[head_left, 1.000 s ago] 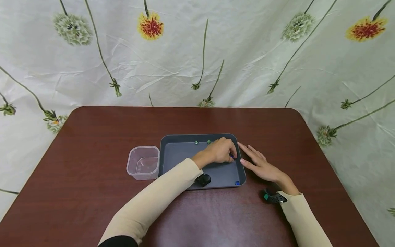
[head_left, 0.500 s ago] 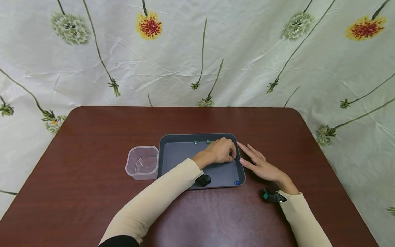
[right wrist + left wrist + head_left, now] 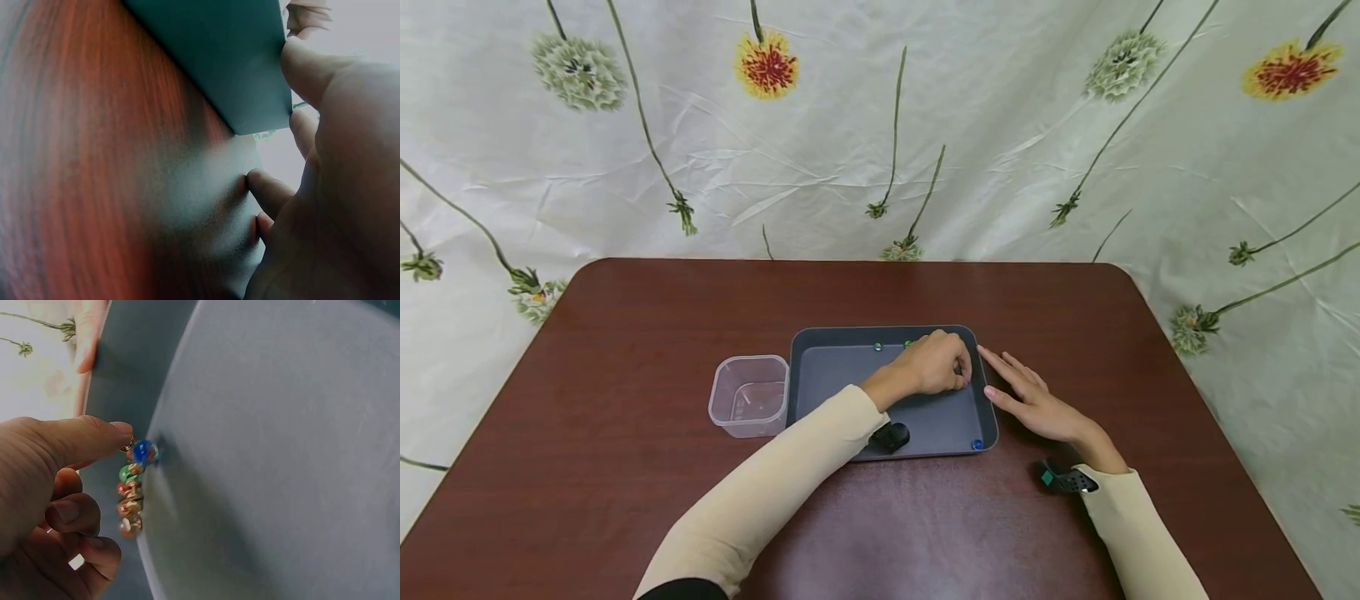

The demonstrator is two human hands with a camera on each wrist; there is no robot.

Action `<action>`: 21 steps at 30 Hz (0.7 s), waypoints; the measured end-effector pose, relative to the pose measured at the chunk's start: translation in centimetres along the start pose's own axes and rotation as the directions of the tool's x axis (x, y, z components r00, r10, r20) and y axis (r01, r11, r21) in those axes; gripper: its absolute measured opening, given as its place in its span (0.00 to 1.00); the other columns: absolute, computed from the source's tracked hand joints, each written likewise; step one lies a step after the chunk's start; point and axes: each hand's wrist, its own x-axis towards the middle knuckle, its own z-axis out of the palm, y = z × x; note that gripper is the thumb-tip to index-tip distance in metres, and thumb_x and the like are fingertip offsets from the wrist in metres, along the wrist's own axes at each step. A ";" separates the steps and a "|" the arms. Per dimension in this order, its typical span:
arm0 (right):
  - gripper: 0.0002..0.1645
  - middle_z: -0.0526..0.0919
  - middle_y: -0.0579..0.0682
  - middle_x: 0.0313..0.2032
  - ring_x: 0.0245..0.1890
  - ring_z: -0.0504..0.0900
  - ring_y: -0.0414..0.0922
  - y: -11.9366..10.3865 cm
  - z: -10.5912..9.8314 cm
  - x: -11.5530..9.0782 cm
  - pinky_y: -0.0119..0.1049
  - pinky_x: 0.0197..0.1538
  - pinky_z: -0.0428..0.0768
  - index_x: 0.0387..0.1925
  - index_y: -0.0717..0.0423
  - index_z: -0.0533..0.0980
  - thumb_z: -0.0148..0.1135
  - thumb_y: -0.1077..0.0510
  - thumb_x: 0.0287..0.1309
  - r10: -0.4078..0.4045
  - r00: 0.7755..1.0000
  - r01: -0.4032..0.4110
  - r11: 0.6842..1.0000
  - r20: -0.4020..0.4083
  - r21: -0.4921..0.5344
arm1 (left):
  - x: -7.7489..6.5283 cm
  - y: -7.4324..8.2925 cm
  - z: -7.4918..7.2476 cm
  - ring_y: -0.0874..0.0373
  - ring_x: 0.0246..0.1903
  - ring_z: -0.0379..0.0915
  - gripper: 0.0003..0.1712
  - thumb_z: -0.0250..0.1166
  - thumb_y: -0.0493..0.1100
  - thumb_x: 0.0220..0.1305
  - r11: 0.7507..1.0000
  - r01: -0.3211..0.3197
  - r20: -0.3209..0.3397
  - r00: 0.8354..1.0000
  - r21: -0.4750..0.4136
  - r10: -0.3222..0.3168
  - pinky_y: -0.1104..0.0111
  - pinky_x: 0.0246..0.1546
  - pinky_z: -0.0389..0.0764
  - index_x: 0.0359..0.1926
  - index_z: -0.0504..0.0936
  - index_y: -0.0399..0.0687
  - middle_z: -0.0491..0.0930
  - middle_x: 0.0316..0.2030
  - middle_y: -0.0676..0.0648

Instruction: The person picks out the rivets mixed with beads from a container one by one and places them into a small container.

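Note:
My left hand [image 3: 928, 364] reaches over the right part of a grey tray [image 3: 820, 337], its fingers curled. In the left wrist view its thumb tip presses against a blue marble [image 3: 145, 452]; the index finger is mostly hidden behind the thumb. Just below, a row of several small marbles [image 3: 129, 507], one green and others reddish, lies along the foot of the tray wall. My right hand [image 3: 1037, 408] lies beside the tray's right end with straight, spread fingers. In the right wrist view its thumb [image 3: 306, 65] touches the tray's outer wall, and other fingertips rest on the table.
A clear plastic container [image 3: 748, 396] stands against the tray's left end. Green marbles [image 3: 877, 347] lie near the tray's far wall, and another blue marble [image 3: 977, 445] sits in its near right corner. All stands on a brown wooden table [image 3: 700, 300], with a flowered cloth [image 3: 820, 150] behind.
My left hand has shifted slightly left, away from the tray's right wall, and its fingertips sit a little higher in the head view. The right hand and the tray have stayed put.

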 end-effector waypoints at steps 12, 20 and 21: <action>0.39 0.43 0.52 0.80 0.79 0.31 0.62 -0.1 0.0 0.0 0.76 0.66 0.33 0.80 0.35 0.43 0.45 0.42 0.77 0.002 1.000 -0.002 1.000 -0.003 -0.007 | -2.3 -0.5 -2.4 0.62 0.24 0.65 0.04 0.70 0.38 0.64 0.990 -0.020 -0.048 0.999 -0.137 0.014 0.72 0.27 0.65 0.36 0.91 0.44 0.87 0.37 0.48; 0.39 0.43 0.53 0.80 0.78 0.30 0.62 -0.1 0.1 0.0 0.76 0.66 0.31 0.80 0.35 0.43 0.46 0.42 0.77 0.009 1.000 -0.009 1.000 -0.007 -0.011 | -4.2 -1.0 -4.5 0.62 0.32 0.75 0.04 0.71 0.40 0.63 0.991 -0.010 -0.100 0.995 -0.134 -0.003 0.72 0.35 0.74 0.36 0.90 0.45 0.87 0.38 0.49; 0.39 0.43 0.53 0.80 0.78 0.30 0.62 -0.1 0.1 0.0 0.76 0.66 0.31 0.80 0.35 0.43 0.46 0.42 0.77 0.007 1.000 -0.007 1.000 -0.007 -0.012 | -4.5 -1.0 -4.8 0.61 0.31 0.75 0.04 0.71 0.40 0.63 0.991 -0.007 -0.101 0.995 -0.130 -0.006 0.72 0.33 0.73 0.36 0.90 0.46 0.87 0.38 0.49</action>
